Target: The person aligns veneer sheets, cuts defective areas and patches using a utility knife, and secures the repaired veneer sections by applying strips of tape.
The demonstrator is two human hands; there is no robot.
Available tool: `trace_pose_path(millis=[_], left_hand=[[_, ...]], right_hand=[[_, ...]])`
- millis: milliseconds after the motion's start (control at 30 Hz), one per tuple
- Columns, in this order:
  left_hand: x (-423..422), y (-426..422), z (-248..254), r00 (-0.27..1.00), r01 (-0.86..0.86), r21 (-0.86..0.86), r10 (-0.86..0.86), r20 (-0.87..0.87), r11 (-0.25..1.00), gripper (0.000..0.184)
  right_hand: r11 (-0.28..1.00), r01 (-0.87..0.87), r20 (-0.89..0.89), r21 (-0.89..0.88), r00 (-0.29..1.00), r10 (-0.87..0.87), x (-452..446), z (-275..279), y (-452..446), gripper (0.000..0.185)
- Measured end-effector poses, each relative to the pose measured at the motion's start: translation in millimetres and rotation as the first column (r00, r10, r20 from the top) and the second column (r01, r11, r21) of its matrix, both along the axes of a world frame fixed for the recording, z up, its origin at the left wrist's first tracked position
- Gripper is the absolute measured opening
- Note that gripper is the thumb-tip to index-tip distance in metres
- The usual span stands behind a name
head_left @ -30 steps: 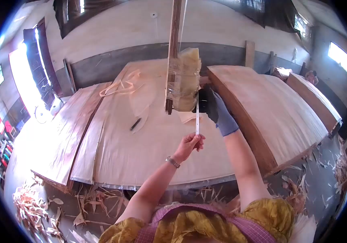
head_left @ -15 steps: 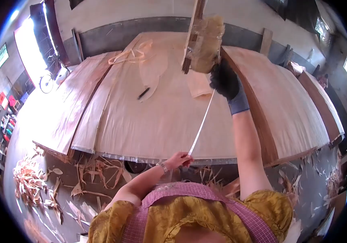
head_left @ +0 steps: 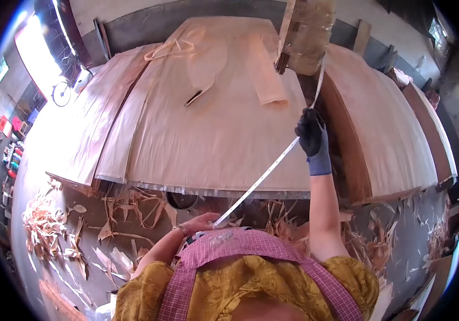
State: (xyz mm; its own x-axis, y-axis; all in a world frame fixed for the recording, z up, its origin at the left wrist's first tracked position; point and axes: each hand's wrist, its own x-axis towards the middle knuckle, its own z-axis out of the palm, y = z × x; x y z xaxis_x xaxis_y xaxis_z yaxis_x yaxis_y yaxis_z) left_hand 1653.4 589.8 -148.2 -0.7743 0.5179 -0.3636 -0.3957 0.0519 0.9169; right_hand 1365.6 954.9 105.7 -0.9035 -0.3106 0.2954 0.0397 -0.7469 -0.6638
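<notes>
Spanning the near edge of the middle stack, the tape ran diagonally between both hands.
The gloved right hand was closed on the tape, near the right stack; beyond it, the tape continued up to the block, far and right of centre. The bare left hand lay at the tape's near end, just beside the apron; whether its fingers were pinched on the tape could not be told. A black tool lay on the middle stack, with a loose strip to its right. Scraps were heaped at the near left.
</notes>
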Motion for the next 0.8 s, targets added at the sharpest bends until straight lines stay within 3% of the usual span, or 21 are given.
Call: trace_pose_path(millis=[33, 67, 100, 167, 267, 300, 333, 367, 400, 433, 467, 500, 533, 567, 600, 633, 700, 767, 800], left_hand=[[3.8, -9.8, -4.4, 1.0, 0.017, -0.053, -0.016, 0.017, 0.998, 0.064], [7.0, -16.6, -6.1, 0.999, 0.033, -0.106, -0.029, 0.035, 0.994, 0.068], [8.7, -23.5, -9.0, 0.998, 0.049, -0.16, -0.042, 0.05, 0.986, 0.073], [6.2, -38.2, -30.9, 1.0, 0.021, -0.46, -0.019, 0.009, 0.888, 0.073], [-19.4, -54.2, -53.2, 0.924, 0.148, -0.765, -0.363, -0.119, 0.626, 0.074], [-24.5, -56.0, -27.5, 0.867, 0.135, -0.807, -0.463, -0.185, 0.575, 0.072], [-30.1, -57.4, -6.1, 0.793, 0.113, -0.846, -0.56, -0.24, 0.521, 0.069], [-31.6, -58.3, 1.6, 0.705, 0.083, -0.879, -0.651, -0.281, 0.47, 0.067], [-30.5, -66.6, -17.7, 0.669, 0.024, -0.837, -0.631, -0.393, 0.546, 0.052], [-39.7, -56.9, -4.8, 0.664, 0.136, -0.917, -0.721, -0.198, 0.376, 0.053], [-60.4, -31.9, 33.0, 0.633, 0.248, -0.951, -0.774, 0.014, 0.185, 0.053], [-81.8, -10.5, 65.1, 0.573, 0.356, -0.934, -0.786, 0.23, -0.013, 0.054], [-99.9, -0.9, 81.7, 0.711, 0.257, -0.896, -0.699, -0.077, 0.361, 0.048], [-118.2, 11.9, 99.2, 0.804, 0.105, -0.726, -0.489, -0.34, 0.679, 0.042], [-135.7, 45.8, 144.6, 0.876, -0.035, -0.607, -0.268, -0.401, 0.794, 0.04], [-163.6, 69.0, 149.7, 0.807, -0.038, -0.294, -0.144, -0.572, 0.955, 0.049], [-193.4, 114.4, 233.7, 0.81, 0.14, 0.202, 0.005, -0.586, 0.969, 0.067], [-209.0, 145.3, 289.1, 0.882, 0.215, 0.411, 0.004, -0.471, 0.886, 0.052], [-226.1, 153.9, 290.3, 0.894, 0.262, 0.386, -0.071, -0.443, 0.884, 0.048]], right_hand=[[1.0, 0.001, -0.011, -0.03, 1.0, -0.002, 4.5, -8.4, 2.8, 0.019], [0.979, 0.156, 0.014, 0.134, 0.987, -0.16, 21.4, -1.4, -1.3, 0.019], [0.97, 0.152, -0.031, 0.191, 0.988, -0.149, 35.2, 0.4, -3.4, 0.019], [0.941, 0.157, -0.118, 0.298, 0.985, -0.127, 55.3, -1.3, -5.2, 0.019], [0.949, 0.238, -0.015, 0.208, 0.97, -0.241, 66.6, -12.0, 0.7, 0.017], [0.95, 0.263, 0.034, 0.167, 0.962, -0.272, 65.8, -13.6, 4.7, 0.017], [0.976, 0.216, 0.088, -0.039, 0.973, -0.212, 53.8, -25.1, 18.3, 0.017], [0.982, 0.185, 0.044, -0.033, 0.982, -0.183, 52.3, -19.6, 30.6, 0.017], [0.952, 0.281, -0.011, 0.122, 0.959, -0.282, 59.6, -8.1, 32.5, 0.017], [0.889, 0.373, -0.083, 0.265, 0.928, -0.364, 69.3, 4.8, 32.9, 0.018], [0.816, 0.39, -0.15, 0.427, 0.92, -0.362, 77.5, 13.9, 31.4, 0.021], [0.8, 0.362, -0.157, 0.479, 0.932, -0.327, 84.0, 20.9, 27.3, 0.022], [0.777, 0.331, -0.158, 0.535, 0.943, -0.293, 92.2, 27.2, 20.9, 0.024], [0.747, 0.3, -0.155, 0.593, 0.953, -0.26, 99.8, 32.3, 12.2, 0.025], [0.685, 0.373, -0.227, 0.626, 0.927, -0.298, 105.2, 35.8, -3.2, 0.024], [0.659, 0.396, -0.229, 0.639, 0.916, -0.328, 109.1, 38.6, -12.6, 0.025], [0.602, 0.447, -0.246, 0.661, 0.888, -0.388, 116.8, 41.5, -35.7, 0.025], [0.554, 0.531, -0.275, 0.641, 0.833, -0.48, 118.6, 30.1, -53.1, 0.02], [0.497, 0.606, -0.319, 0.621, 0.775, -0.546, 116.9, 16.7, -59.6, 0.018]])
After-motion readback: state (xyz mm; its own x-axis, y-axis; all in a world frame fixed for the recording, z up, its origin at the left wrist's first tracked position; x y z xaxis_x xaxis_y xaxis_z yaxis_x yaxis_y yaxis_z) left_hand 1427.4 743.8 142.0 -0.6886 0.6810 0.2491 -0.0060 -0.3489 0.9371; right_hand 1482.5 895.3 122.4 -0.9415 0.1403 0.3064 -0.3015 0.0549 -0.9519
